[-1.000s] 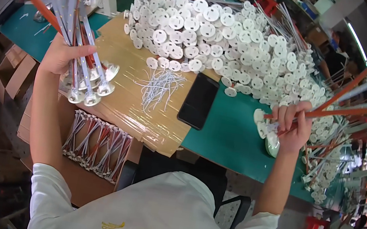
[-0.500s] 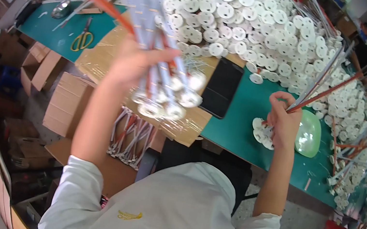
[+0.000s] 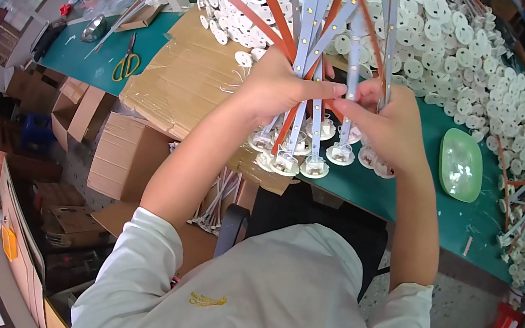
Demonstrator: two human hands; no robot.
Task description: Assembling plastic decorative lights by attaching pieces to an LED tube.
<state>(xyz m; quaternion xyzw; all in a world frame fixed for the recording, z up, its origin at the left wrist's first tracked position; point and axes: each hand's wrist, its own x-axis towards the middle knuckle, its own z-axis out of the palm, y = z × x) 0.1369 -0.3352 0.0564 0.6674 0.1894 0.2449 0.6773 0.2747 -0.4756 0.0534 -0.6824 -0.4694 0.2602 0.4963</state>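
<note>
My left hand (image 3: pixel 277 88) is closed around a bundle of LED strips (image 3: pixel 309 21), grey-white and orange, that fan out upward. Round white discs (image 3: pixel 284 164) hang at their lower ends. Right beside it, my right hand (image 3: pixel 387 124) grips a smaller bunch of LED strips (image 3: pixel 391 28), also with white discs (image 3: pixel 382 168) below. The two bunches meet side by side over the table, and my thumbs nearly touch at one strip between them. My right fingers are partly hidden behind the strips.
A large heap of white disc pieces (image 3: pixel 462 66) covers the back of the green table (image 3: pixel 402 206). A green translucent dish (image 3: pixel 461 164) lies to the right, flattened cardboard (image 3: pixel 177 72) and scissors (image 3: pixel 127 63) to the left. An open box of strips (image 3: pixel 219 202) stands below the table edge.
My right hand has moved left with its strips, up to the left hand's bundle. My left hand has shifted right. The phone on the table is now mostly hidden.
</note>
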